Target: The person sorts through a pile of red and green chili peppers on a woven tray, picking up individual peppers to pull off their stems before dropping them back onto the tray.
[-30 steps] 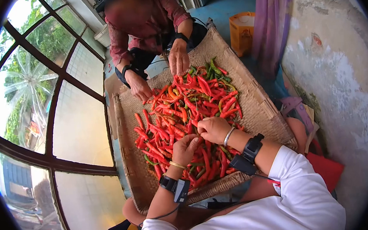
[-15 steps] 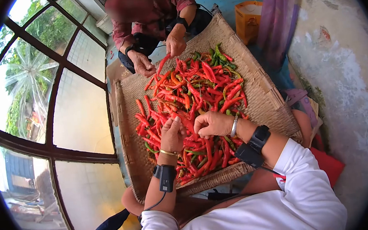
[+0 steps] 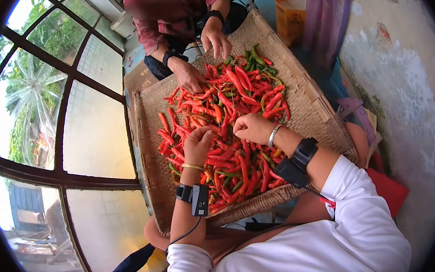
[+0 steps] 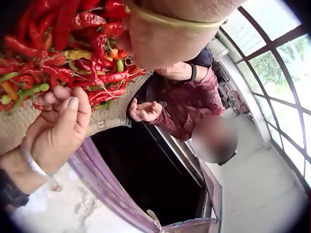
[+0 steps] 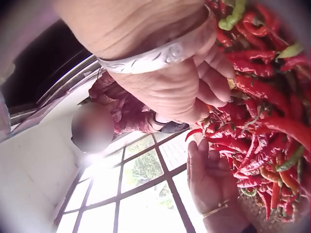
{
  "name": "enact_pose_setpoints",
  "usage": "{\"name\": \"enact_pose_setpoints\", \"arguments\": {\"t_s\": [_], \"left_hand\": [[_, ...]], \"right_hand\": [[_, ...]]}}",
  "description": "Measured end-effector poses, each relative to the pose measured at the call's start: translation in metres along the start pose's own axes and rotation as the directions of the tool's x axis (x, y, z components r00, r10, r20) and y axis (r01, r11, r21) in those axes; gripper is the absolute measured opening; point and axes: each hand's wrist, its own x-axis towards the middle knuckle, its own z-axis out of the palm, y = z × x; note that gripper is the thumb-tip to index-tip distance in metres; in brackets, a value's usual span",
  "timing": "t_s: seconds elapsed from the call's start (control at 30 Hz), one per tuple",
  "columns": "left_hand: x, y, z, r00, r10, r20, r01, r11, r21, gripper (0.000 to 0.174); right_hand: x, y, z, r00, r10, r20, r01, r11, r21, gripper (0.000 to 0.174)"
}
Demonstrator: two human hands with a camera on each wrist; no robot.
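Observation:
Red chili peppers (image 3: 243,172), with a few green ones (image 3: 257,58), lie heaped in a woven basket tray (image 3: 295,84). My left hand (image 3: 196,147) hovers over the near half of the heap, its fingers slightly bent with nothing visible in them. To its right, my right hand (image 3: 253,128) hangs above the peppers with curled fingers. In the left wrist view its thumb lies against the bent fingers, and no pepper shows in its grasp. A small gap separates the two hands.
Across the tray a crouching person in a red patterned shirt has one hand (image 3: 189,78) at the heap and the other hand (image 3: 215,38) above it. A framed window (image 3: 94,130) stands at left, a rough wall (image 3: 401,70) at right. An orange bag (image 3: 290,17) sits near a purple curtain (image 3: 327,20).
My hands have moved slightly toward the tray's far side, and a red pepper between them half a second ago is no longer there. The other person's raised red pepper is gone; one hand reaches to the heap.

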Motion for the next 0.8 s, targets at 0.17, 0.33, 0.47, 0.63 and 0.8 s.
{"name": "enact_pose_setpoints", "arguments": {"t_s": [0.17, 0.33, 0.47, 0.63, 0.8], "left_hand": [[-0.027, 0.016, 0.021, 0.935, 0.060, 0.350, -0.295, 0.679, 0.672, 0.021], [-0.037, 0.006, 0.038, 0.888, -0.062, 0.455, -0.362, 0.517, 0.776, 0.035], [-0.036, 0.006, 0.037, 0.872, -0.018, 0.489, -0.364, 0.642, 0.675, 0.027], [-0.031, -0.002, 0.029, 0.872, -0.009, 0.489, -0.352, 0.682, 0.641, 0.022], [-0.029, -0.008, 0.025, 0.868, -0.112, 0.484, -0.233, 0.769, 0.596, 0.021]], "right_hand": [[-0.004, -0.001, 0.003, 0.990, -0.034, 0.140, 0.086, 0.921, -0.379, 0.022], [-0.007, -0.004, 0.004, 0.992, 0.009, 0.126, 0.045, 0.908, -0.417, 0.020], [-0.006, 0.007, 0.010, 0.980, -0.030, 0.199, 0.119, 0.884, -0.452, 0.023], [-0.018, -0.006, 0.012, 0.965, 0.022, 0.260, 0.158, 0.744, -0.649, 0.031], [-0.019, -0.007, 0.016, 0.941, 0.137, 0.309, 0.142, 0.671, -0.728, 0.027]]}}
